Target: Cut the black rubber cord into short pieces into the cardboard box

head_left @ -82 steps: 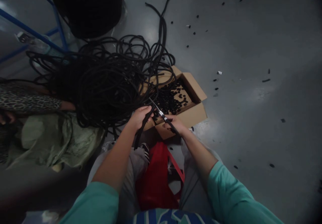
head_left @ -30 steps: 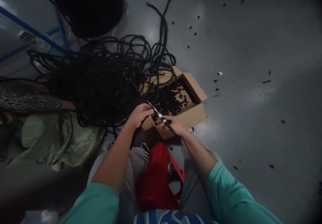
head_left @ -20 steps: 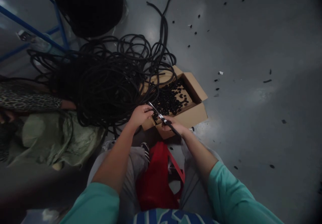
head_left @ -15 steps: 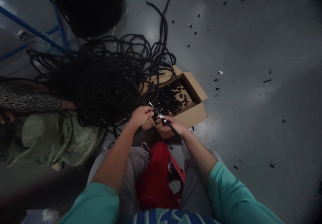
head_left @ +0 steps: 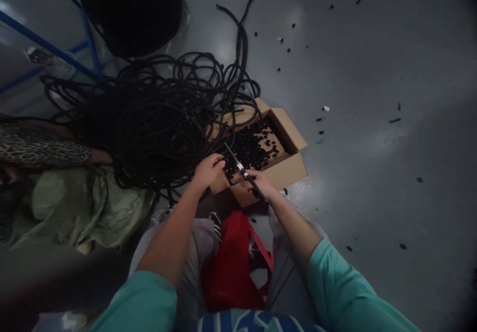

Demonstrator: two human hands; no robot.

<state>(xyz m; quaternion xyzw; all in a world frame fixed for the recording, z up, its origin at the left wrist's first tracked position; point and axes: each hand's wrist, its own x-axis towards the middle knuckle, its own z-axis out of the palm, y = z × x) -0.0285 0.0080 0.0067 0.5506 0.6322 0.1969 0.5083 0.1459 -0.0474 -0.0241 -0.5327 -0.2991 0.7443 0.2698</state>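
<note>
Grey floor point(head_left: 357, 173) carries a box point(head_left: 286, 173) of black bits point(head_left: 251, 148). My right hand point(head_left: 264, 185) grips the scissors point(head_left: 244, 173) over it, now swung clear of my left hand point(head_left: 207, 171); no cut seems underway. Whether the left holds any cord point(head_left: 149, 143), I cannot tell.

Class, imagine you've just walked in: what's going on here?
The person's right hand holds a scissor-like tool over an open cardboard box with short black pieces inside. The left hand is close by; whether it grips anything is unclear. Tangled black cord is heaped beside the box, some loops over its edge, and a co-worker's patterned sleeve shows at the picture's left.
</note>
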